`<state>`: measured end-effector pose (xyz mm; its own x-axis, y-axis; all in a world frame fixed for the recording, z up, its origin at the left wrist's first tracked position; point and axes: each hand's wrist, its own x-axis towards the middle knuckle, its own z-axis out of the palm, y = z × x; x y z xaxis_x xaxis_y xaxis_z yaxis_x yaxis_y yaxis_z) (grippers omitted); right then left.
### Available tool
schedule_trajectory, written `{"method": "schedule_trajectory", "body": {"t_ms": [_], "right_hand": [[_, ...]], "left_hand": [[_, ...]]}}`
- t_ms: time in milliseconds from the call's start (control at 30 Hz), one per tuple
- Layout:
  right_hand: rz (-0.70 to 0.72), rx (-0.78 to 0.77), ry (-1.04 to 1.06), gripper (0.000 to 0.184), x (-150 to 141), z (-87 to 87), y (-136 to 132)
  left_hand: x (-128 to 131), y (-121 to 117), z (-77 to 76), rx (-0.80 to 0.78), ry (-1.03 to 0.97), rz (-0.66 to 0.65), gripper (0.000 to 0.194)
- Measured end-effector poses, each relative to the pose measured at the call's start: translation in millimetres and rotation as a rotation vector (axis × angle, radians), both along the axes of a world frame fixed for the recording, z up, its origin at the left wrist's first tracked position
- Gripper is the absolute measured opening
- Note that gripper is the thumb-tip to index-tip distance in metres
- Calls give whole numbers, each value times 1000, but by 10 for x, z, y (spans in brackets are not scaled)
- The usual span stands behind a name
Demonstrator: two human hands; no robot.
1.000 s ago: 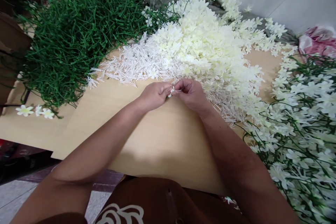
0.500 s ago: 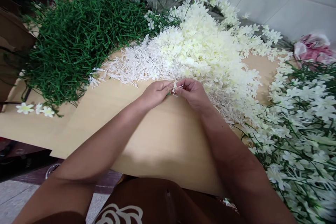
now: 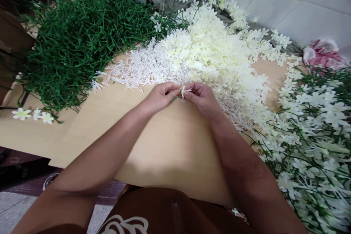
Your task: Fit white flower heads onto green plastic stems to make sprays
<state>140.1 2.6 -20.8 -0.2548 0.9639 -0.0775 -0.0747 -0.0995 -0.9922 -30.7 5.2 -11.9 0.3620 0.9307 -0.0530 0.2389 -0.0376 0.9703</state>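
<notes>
My left hand (image 3: 161, 97) pinches the end of a green plastic stem (image 3: 175, 98), of which only a bit shows at the fingertips. Facing it, my right hand (image 3: 202, 96) has thumb and forefinger closed on a small white artificial stamen piece (image 3: 183, 92). The two sets of fingertips nearly meet, so how stem and stamen join is hidden. Just beyond them lies a heap of white stamens (image 3: 148, 65), running into a big pile of cream-white artificial petals (image 3: 211, 44).
Green stems (image 3: 90, 33) are heaped at the back left. Finished-looking white flowers on stems (image 3: 309, 131) fill the right side. A few single flowers (image 3: 22, 113) lie at far left on the cardboard (image 3: 164, 146). A tiled wall (image 3: 279, 3) stands behind.
The left fingers have loosened and bent a little at the pinch, with a gap now showing between thumb and forefinger. The right hand stays almost in place. The view has shifted slightly.
</notes>
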Motion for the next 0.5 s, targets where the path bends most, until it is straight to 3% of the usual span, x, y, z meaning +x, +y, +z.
{"method": "schedule_trajectory", "body": {"t_ms": [133,333,500], "right_hand": [[3,34,-25,51,-22,12,-11],[61,119,-51,46,0,19,-17],[58,138,-96,43,-2,41,-26]], "left_hand": [[5,-14,-2,-3,24,-1,27],[-22,-21,-13,22,148,-178,38],[-35,-27,4,13,107,-205,42]]}}
